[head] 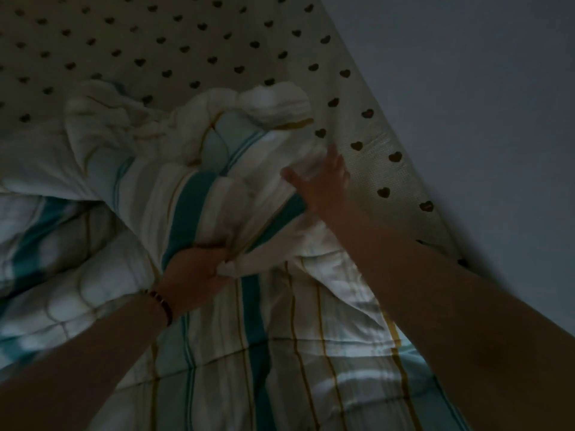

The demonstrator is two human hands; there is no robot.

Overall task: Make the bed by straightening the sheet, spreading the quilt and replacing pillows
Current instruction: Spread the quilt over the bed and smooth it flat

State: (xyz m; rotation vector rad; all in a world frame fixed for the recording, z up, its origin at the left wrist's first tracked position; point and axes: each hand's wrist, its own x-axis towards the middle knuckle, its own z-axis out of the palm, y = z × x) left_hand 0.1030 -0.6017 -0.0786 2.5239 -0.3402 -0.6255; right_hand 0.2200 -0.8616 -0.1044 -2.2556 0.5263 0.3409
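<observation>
Both forearms reach in from 6 o'clock. Left hand, beaded bracelet at wrist, grips a bunched fold of the quilt: puffy, stitched, white with teal and mustard stripes. Right hand, blurred, fingers spread, touches the quilt's 3 o'clock edge. Heart-print sheet lies bare toward 12 o'clock.

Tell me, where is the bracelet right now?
The bracelet sits on the left wrist, low and left of centre in the head view, just below the left hand gripping the quilt.

Quilt puffy striped cloth; sheet matt cloth.
</observation>
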